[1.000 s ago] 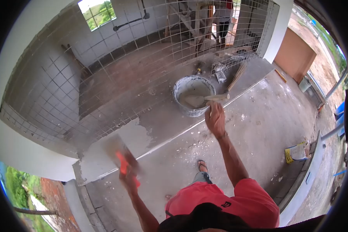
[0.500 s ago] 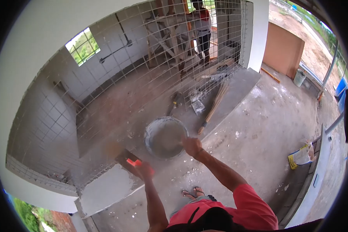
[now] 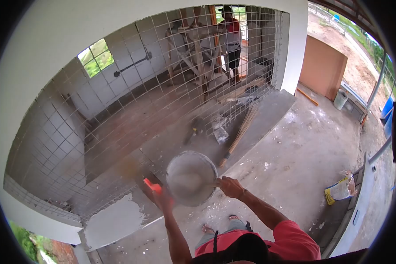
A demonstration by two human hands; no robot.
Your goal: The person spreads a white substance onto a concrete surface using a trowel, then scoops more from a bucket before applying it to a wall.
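My left hand (image 3: 163, 199) is closed around the red handle of a plastering trowel (image 3: 153, 185), whose flat blade slants beside the bucket's left side. A round bucket (image 3: 168, 169) of wet grey mortar (image 3: 187, 176) stands in front of me. At the bucket's right rim, my right hand (image 3: 231, 186) grips a small trowel (image 3: 216, 183) that points in over the mortar; its far end is blurred. Left of the bucket, a smooth patch of pale mortar (image 3: 114, 222) covers part of the ledge.
A wire mesh (image 3: 163, 48) spans the wall opening ahead. A stick broom (image 3: 238, 136) and a plastic bag (image 3: 220, 134) lie beyond the bucket. Behind the mesh, a person (image 3: 232, 42) stands near wooden scaffolding (image 3: 198, 57). A torn sack (image 3: 340, 190) sits at right.
My right hand has drawn back from over the mortar to the bucket's right rim. The left hand's trowel has swung closer to the bucket. The view has tipped slightly upward.
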